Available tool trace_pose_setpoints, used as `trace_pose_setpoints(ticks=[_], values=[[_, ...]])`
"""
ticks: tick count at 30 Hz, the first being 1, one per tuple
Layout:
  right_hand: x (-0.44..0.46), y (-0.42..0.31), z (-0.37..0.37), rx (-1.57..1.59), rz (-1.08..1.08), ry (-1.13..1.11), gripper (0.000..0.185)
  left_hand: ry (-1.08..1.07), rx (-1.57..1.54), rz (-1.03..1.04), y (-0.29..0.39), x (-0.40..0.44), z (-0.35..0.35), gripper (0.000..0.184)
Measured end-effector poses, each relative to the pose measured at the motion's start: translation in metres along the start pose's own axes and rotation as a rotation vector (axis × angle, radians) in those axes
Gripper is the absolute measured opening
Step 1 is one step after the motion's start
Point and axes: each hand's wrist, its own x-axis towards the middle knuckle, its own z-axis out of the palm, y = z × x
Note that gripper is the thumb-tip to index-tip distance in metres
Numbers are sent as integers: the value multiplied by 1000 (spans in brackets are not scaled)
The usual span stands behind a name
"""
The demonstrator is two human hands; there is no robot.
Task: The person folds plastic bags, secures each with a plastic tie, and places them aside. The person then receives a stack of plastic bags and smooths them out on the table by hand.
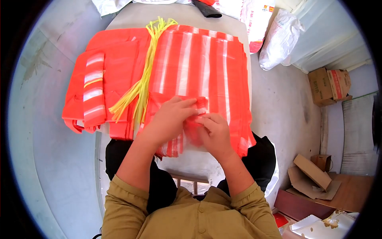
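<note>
A large stack of red and white striped plastic sheets [215, 67] lies on the table in front of me. At its near edge my left hand [173, 115] presses on a folded part of the plastic, its fingers pointing right. Close beside it, my right hand [213, 129] pinches the folded red plastic [193, 129], which is partly blurred. A bundle of yellow strips [147, 75] lies along the left side of the stack. Further left is a pile of red plastic [119, 59], with a rolled striped bundle [94, 93] tied by a yellow strip on it.
White sacks [280, 38] and a dark object [207, 8] are beyond the table [131, 16]. Cardboard boxes [329, 85] stand at the right wall. An opened carton [312, 179] rests on a brown surface [350, 191] at the lower right.
</note>
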Motion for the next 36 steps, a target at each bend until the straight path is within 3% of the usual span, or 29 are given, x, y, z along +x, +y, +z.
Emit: trace_pose_setpoints(ticks=[7,10,12,15,19,25,28,34,36], values=[[12,1,-6,14,48,-83,21,17,-103,-48,3,1,3,26],[1,25,-15,-150,165,199,31,62,-180,-84,-9,1,16,21],[1,36,-49,8,396,215,39,70,-247,-127,-11,3,17,20],[-9,64,-64,316,572,323,44,57,-325,-191,-8,5,13,21],[-11,68,-68,288,563,183,52,71,-379,-202,-10,5,13,23],[0,72,-63,182,494,207,49,77,-428,-195,-6,6,10,21],[-5,50,-75,334,575,157,49,64,-350,-153,-10,4,12,20],[-51,36,-107,593,652,-158,33,69,-146,-23,-7,-3,15,23],[-57,32,-110,737,695,-126,32,63,-99,0,-4,-5,14,27]])
